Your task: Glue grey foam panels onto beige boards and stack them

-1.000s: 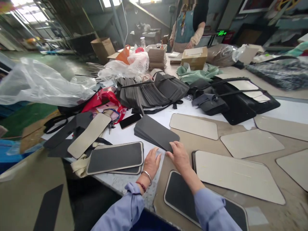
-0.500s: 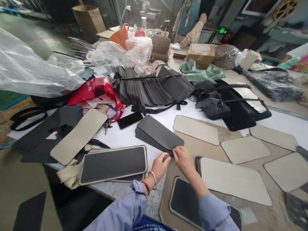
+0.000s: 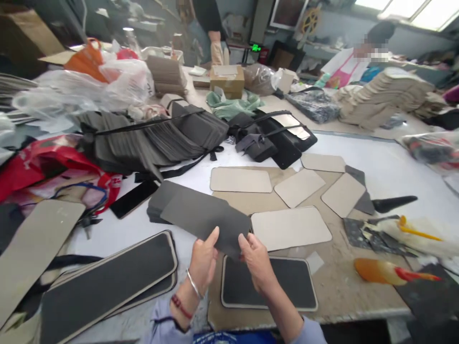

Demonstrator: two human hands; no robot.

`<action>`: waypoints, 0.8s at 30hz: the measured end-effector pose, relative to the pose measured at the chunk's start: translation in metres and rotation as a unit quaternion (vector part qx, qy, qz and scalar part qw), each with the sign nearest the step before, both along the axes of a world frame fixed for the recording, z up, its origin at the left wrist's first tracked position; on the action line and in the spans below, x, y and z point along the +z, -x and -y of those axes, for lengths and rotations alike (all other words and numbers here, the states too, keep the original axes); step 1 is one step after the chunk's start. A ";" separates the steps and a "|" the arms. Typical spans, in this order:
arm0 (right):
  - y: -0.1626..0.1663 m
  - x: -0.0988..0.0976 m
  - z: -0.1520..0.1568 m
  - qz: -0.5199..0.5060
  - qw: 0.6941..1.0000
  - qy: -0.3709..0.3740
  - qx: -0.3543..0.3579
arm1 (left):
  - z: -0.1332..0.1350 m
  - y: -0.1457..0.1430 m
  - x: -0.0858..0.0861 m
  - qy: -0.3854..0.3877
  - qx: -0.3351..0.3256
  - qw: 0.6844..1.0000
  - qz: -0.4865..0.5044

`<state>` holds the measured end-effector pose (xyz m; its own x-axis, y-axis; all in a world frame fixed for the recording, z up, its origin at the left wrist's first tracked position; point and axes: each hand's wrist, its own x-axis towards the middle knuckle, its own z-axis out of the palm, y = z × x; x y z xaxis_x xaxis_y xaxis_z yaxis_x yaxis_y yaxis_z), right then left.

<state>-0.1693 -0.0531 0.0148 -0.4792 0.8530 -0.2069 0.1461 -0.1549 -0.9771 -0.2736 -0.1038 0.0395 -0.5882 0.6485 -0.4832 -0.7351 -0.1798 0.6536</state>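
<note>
A thin dark grey rectangular sheet (image 3: pixel 204 215) is held at its near edge by both hands. My left hand (image 3: pixel 203 260) grips that edge with the thumb on top. My right hand (image 3: pixel 256 260) pinches the sheet's right corner. The sheet's far end overlaps a small stack of similar grey sheets (image 3: pixel 155 210). Below my right hand lies a dark panel with a beige border (image 3: pixel 290 286), partly covered by the hand and wrist. A pile of beige panels (image 3: pixel 292 228) sits just right of the held sheet.
Single beige panels (image 3: pixel 241 180) lie farther back. A phone (image 3: pixel 133 198) and bordered dark panels (image 3: pixel 107 282) are at the left. Strapped grey sheets (image 3: pixel 154 138) stretch across the back. An orange bottle with a red tip (image 3: pixel 380 271) lies right. Other people stand beyond the table.
Both hands have drawn one grey sheet off the stack toward the right, and the left hand now grips its near edge. The view has swung to the right.
</note>
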 end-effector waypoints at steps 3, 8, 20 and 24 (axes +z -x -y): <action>-0.042 0.004 -0.017 -0.028 0.999 0.024 -0.029 | 0.000 -0.041 0.001 0.014 -0.033 0.999 0.016; -0.148 -0.008 -0.074 0.155 0.977 -0.131 -0.068 | -0.016 -0.062 -0.014 0.082 0.030 0.996 -0.034; -0.237 -0.044 -0.199 0.410 0.832 -0.368 -0.072 | -0.075 -0.096 -0.047 0.339 -0.211 0.767 -0.502; -0.237 -0.062 -0.221 0.433 0.803 -0.408 -0.038 | -0.088 -0.094 -0.047 0.396 -0.217 0.710 -0.541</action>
